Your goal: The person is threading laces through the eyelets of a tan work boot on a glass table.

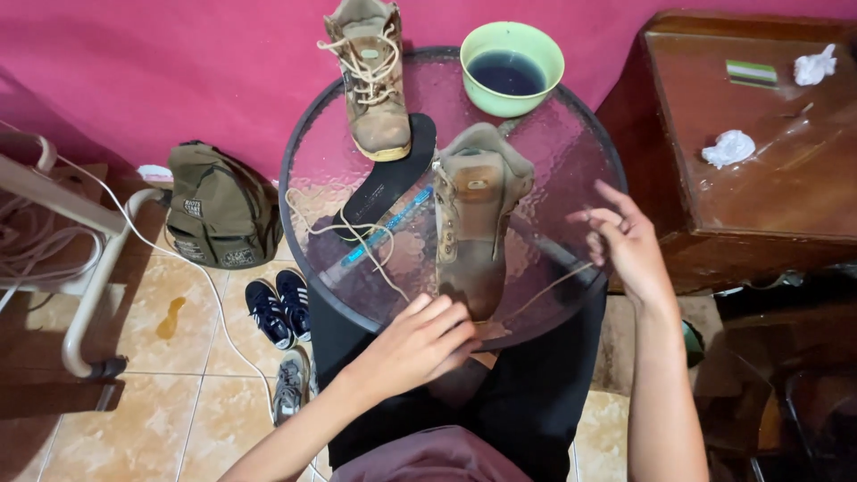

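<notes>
Both hands work at the near edge of a round glass table [571, 134]. My left hand [420, 344] is closed, its fingers pinched at the toe of a tan boot [473, 223], where one end of the lace [370, 245] comes in. My right hand [629, 245] is raised to the right of the boot, fingers loosely spread and thumb pinched to a finger on the other lace end, which runs taut from the toe to the hand.

The boot lies in the middle of the table, toe toward me, its opening toward the far side. The loose lace trails to the left across the glass, over a blue pen [388, 226]. A black insole [388, 178] lies left of the boot, touching neither hand. A second tan boot [370, 80], laced, stands at the far left of the table. A green bowl [511, 67] holding dark liquid stands at the far edge.

On the tiled floor to the left: an olive backpack [219, 210], dark sneakers [278, 308]. To the right, a brown wooden cabinet [768, 178] bears crumpled tissues [730, 147].
</notes>
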